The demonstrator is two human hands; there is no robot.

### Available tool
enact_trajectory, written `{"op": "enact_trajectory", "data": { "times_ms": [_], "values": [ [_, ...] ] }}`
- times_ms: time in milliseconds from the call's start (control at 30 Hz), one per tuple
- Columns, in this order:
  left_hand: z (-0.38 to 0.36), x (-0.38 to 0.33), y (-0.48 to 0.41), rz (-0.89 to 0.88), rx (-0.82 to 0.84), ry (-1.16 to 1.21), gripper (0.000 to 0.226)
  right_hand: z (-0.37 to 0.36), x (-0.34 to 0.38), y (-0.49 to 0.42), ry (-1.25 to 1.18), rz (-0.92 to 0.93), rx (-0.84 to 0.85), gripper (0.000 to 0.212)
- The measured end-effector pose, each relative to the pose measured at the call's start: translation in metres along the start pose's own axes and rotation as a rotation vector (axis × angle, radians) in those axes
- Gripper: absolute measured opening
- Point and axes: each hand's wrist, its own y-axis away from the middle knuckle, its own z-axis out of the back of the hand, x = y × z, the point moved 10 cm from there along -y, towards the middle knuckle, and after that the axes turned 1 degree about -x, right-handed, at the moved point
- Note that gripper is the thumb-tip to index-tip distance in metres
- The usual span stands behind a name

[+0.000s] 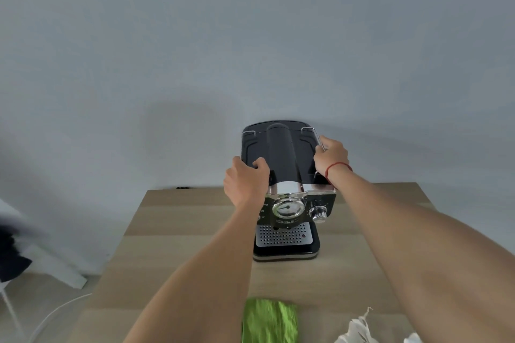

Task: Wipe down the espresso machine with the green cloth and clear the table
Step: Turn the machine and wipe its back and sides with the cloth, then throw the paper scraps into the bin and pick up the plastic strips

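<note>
A black and chrome espresso machine (287, 175) stands at the far middle of the wooden table (178, 253), its gauge and knob facing me. My left hand (245, 181) grips the left edge of its top. My right hand (330, 157), a red string at the wrist, holds the top's right edge by the wire rail. The folded green cloth (269, 320) lies flat at the table's near edge, between my forearms, touched by neither hand.
Crumpled white paper (359, 328) lies at the near right edge beside the cloth. A grey wall rises right behind the machine. Left of the table are a white cable (55, 315) on the floor and a white stand leg (55, 267).
</note>
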Motion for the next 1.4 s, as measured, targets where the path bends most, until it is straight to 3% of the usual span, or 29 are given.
{"op": "enact_trajectory", "data": {
  "times_ms": [367, 467, 600, 733, 833, 933, 1033, 1133, 1233, 1300, 1400],
  "values": [
    [0.003, -0.003, -0.001, -0.001, -0.012, -0.035, 0.020, -0.003, -0.005, -0.009, 0.005, 0.028, -0.014, 0.028],
    [0.003, -0.003, -0.003, 0.007, -0.006, -0.038, 0.022, -0.003, -0.008, -0.008, -0.010, -0.007, -0.024, 0.038],
    [0.003, -0.003, 0.000, 0.006, 0.033, -0.035, 0.024, 0.002, -0.004, -0.002, -0.017, 0.008, -0.032, 0.035],
    [0.001, -0.005, 0.008, -0.039, 0.172, -0.040, 0.050, -0.004, -0.004, 0.013, -0.144, 0.054, 0.083, 0.035],
    [0.004, 0.006, 0.033, -0.030, 0.201, -0.003, 0.076, -0.001, -0.029, 0.047, -0.170, 0.041, 0.115, 0.054],
    [0.010, 0.034, 0.080, -0.027, 0.121, 0.029, 0.082, 0.006, -0.085, 0.085, -0.124, -0.085, 0.116, 0.067],
    [-0.004, 0.064, 0.135, -0.024, 0.101, -0.039, 0.080, 0.011, -0.146, 0.115, -0.009, -0.158, 0.161, 0.057],
    [-0.045, 0.082, 0.188, -0.013, 0.258, -0.176, 0.061, 0.022, -0.204, 0.132, 0.117, -0.175, 0.187, 0.036],
    [-0.098, 0.088, 0.250, -0.095, 0.566, -0.286, 0.029, 0.029, -0.261, 0.143, 0.259, -0.172, 0.262, 0.032],
    [-0.129, 0.095, 0.292, -0.141, 0.767, -0.323, 0.030, 0.038, -0.290, 0.151, 0.364, -0.152, 0.261, 0.027],
    [-0.159, 0.111, 0.334, -0.195, 0.866, -0.396, 0.052, 0.058, -0.319, 0.162, 0.635, -0.136, 0.191, 0.031]
  ]
}}
